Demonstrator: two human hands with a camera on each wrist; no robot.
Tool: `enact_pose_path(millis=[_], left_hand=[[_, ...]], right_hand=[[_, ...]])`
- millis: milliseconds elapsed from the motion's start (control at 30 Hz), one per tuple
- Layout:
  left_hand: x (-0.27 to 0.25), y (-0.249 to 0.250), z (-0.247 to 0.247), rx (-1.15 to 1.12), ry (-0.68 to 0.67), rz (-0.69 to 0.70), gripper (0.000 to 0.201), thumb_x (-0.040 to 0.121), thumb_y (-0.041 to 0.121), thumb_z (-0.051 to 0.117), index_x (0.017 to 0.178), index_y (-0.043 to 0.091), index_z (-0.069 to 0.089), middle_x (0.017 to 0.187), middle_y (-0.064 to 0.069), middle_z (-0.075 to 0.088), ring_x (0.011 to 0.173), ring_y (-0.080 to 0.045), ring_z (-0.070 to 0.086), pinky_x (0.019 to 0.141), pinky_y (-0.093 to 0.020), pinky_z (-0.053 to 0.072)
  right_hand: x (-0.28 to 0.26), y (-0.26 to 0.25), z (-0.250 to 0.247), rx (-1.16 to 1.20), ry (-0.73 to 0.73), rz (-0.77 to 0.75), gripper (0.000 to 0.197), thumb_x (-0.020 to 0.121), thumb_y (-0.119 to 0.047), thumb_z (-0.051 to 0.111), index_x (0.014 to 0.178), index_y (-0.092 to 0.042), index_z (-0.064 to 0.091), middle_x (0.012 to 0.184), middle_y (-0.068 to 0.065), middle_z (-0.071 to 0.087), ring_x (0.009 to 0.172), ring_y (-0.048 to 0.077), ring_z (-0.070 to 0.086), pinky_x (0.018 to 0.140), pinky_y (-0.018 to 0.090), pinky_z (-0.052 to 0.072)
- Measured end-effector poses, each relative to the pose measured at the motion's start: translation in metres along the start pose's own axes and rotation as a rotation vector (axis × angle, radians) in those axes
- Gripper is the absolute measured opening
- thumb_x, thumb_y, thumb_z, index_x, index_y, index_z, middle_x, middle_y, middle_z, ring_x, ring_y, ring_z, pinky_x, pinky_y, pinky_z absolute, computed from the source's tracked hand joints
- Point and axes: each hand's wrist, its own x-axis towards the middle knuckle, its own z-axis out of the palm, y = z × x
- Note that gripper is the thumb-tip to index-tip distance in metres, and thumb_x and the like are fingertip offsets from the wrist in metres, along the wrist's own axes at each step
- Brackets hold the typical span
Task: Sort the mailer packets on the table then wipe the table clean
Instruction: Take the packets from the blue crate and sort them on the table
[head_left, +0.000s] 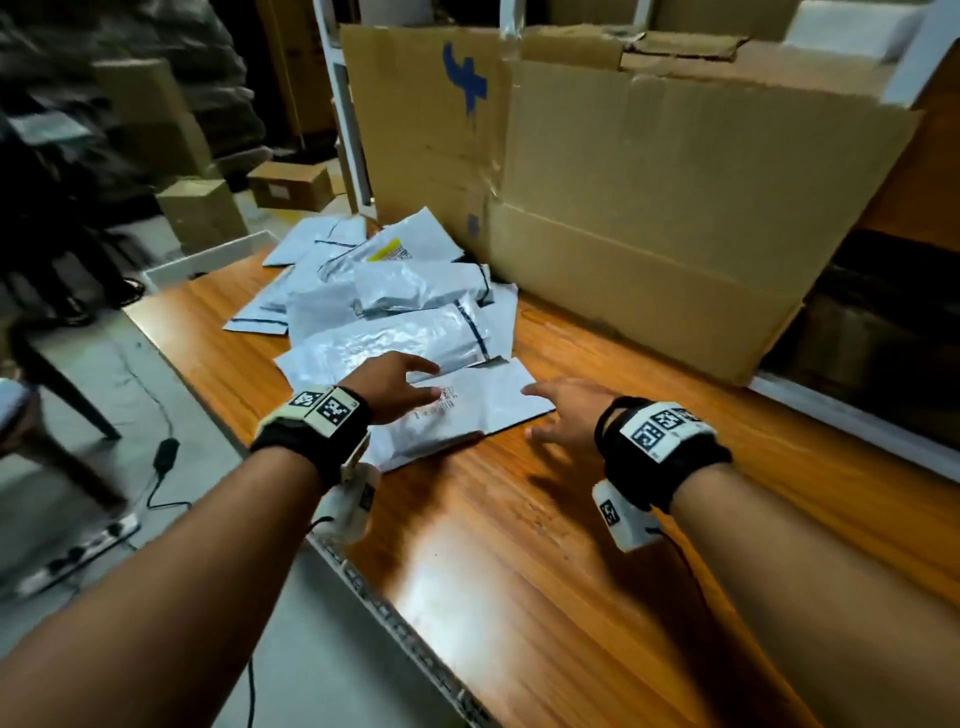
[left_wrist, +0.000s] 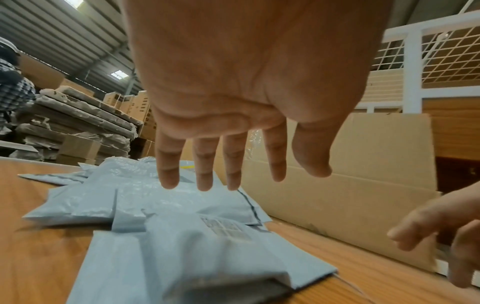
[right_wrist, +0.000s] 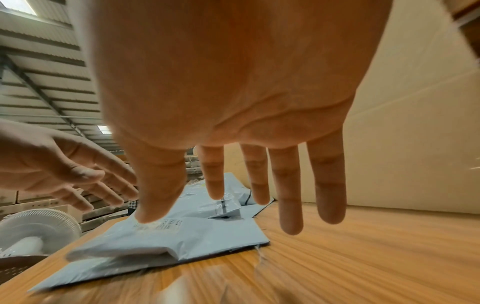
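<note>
Wooden bench (head_left: 571, 545), nearest packet (head_left: 467, 410): long axis crosswise, between both hands. Left hand (head_left: 387, 384) over it, right hand (head_left: 563, 415) beside its edge; both grips spread, holding nothing.

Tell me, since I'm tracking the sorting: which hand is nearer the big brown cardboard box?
Right. The right hand hovers between the box and the nearest grey mailer packet; the left hand is over that packet, farther away.

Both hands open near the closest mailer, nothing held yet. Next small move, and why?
Probably lower both hands onto the nearest mailer packet and grip its two ends to lift it off the pile. The left hand is over its left part and the right hand is at its right edge, both with fingers spread and holding nothing. It lies nearest on the table, partly overlapping the other packets.
</note>
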Motion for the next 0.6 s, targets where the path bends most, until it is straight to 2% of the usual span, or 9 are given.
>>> enact_pose_path(millis=[133,200,267,300,367,433,533,600], left_hand=[[0.048,-0.026,-0.007,0.144,-0.046,-0.036,0.044,0.092,0.035,0.060,0.135,0.030,0.052,0.141,-0.008,0.051,0.127,-0.026,0.047,0.103,-0.029,0.035],[0.066,-0.035,-0.008,0.257,-0.056,-0.067,0.053,0.090,0.037,0.061,0.141,0.037,0.043,0.153,-0.007,0.033,0.137,-0.028,0.034,0.110,-0.042,0.032],[0.078,-0.042,-0.007,0.378,-0.070,-0.077,0.062,0.089,0.038,0.061,0.144,0.044,0.033,0.157,-0.006,0.019,0.142,-0.032,0.020,0.111,-0.053,0.028],[0.084,-0.044,-0.006,0.412,-0.073,-0.078,0.065,0.088,0.038,0.062,0.144,0.047,0.030,0.156,-0.007,0.019,0.142,-0.034,0.019,0.109,-0.055,0.028],[0.093,-0.052,-0.005,0.424,-0.090,-0.077,0.069,0.085,0.038,0.065,0.142,0.050,0.029,0.147,-0.011,0.028,0.135,-0.037,0.027,0.104,-0.055,0.035],[0.098,-0.061,-0.001,0.406,-0.117,-0.062,0.068,0.085,0.036,0.062,0.142,0.051,0.027,0.140,-0.011,0.033,0.128,-0.038,0.034,0.099,-0.051,0.040],[0.098,-0.071,0.002,0.438,-0.046,0.008,0.049,0.092,0.044,0.046,0.137,0.051,0.030,0.132,-0.009,0.041,0.121,-0.039,0.040,0.092,-0.049,0.042],[0.097,-0.077,0.001,0.458,-0.006,0.071,0.038,0.092,0.043,0.044,0.128,0.047,0.038,0.121,-0.007,0.046,0.114,-0.038,0.045,0.085,-0.048,0.045]], right_hand=[[0.052,-0.023,0.009,0.017,0.020,-0.074,0.072,0.086,-0.055,0.059,0.147,-0.037,0.028,0.152,0.008,0.031,0.135,0.030,0.036,0.109,0.040,0.035],[0.067,-0.040,0.013,0.011,0.013,-0.109,0.078,0.081,-0.059,0.063,0.147,-0.041,0.025,0.156,0.004,0.025,0.137,0.032,0.033,0.109,0.045,0.034],[0.077,-0.057,0.022,0.016,0.010,-0.142,0.088,0.074,-0.062,0.069,0.146,-0.041,0.024,0.152,0.003,0.028,0.134,0.033,0.036,0.105,0.047,0.038],[0.081,-0.063,0.027,0.030,0.002,-0.149,0.093,0.069,-0.064,0.071,0.146,-0.042,0.023,0.149,0.003,0.030,0.132,0.033,0.037,0.103,0.047,0.040],[0.088,-0.072,0.035,0.055,-0.030,-0.115,0.106,0.061,-0.064,0.077,0.146,-0.047,0.015,0.149,0.004,0.027,0.132,0.034,0.035,0.102,0.050,0.041],[0.091,-0.076,0.040,0.032,-0.058,-0.072,0.113,0.059,-0.058,0.081,0.145,-0.052,0.008,0.149,0.005,0.025,0.132,0.034,0.035,0.102,0.051,0.042],[0.091,-0.081,0.036,0.005,-0.048,-0.011,0.110,0.060,-0.043,0.086,0.143,-0.053,0.014,0.139,0.006,0.033,0.127,0.033,0.040,0.099,0.046,0.045],[0.088,-0.086,0.032,0.064,-0.028,0.022,0.096,0.067,-0.031,0.080,0.141,-0.050,0.022,0.134,0.004,0.037,0.124,0.032,0.044,0.097,0.043,0.046]])
